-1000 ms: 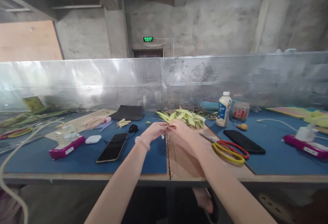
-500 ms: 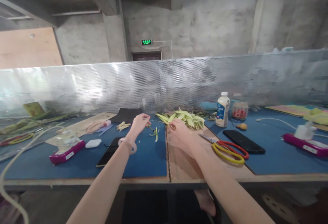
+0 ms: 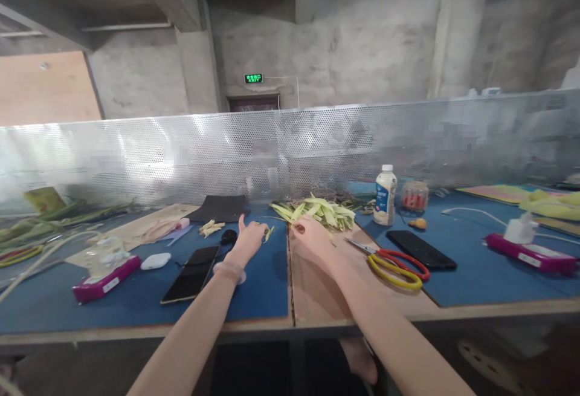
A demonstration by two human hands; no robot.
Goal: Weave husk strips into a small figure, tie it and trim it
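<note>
At the front left edge of the leaf pile (image 3: 338, 213), the right hand (image 3: 312, 236) has its fingers bent and drawn close together; a small brownish bit shows by the fingertips, but I cannot tell whether it is gripped. To the left of the pile, the left hand (image 3: 248, 240) has its thumb up, clear of the curled fingers, so it looks partly open. A small green sprig (image 3: 269, 234) lies right at those fingers, held or loose I cannot tell. A second ago the two hands met in front of the pile; now they are apart, and the sprig, dangling from the left hand half a second ago, is hardly below it. My reading is that the left hand is putting the sprig aside while the right stays by the leaves. The scissors (image 3: 393, 266), right and forward of the pile, lie untouched, just where they were.
</note>
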